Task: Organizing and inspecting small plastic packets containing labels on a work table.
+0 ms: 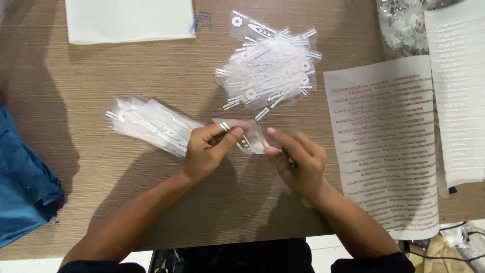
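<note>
Head view: left hand [204, 151] and right hand [298, 162] pinching one thin, clear, glossy plastic sleeve [242, 135] over wood-grain table [76, 101], fingers closed on its edges. Flat stack [149, 124] beside; loose pile [270, 68] beyond.

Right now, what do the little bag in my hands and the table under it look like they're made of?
The bag looks like thin clear plastic film, glossy: the wood shows through it, and it carries white print. The table looks like wood or wood-look laminate, matte brown with fine straight grain lines; which one can't be told.
</note>
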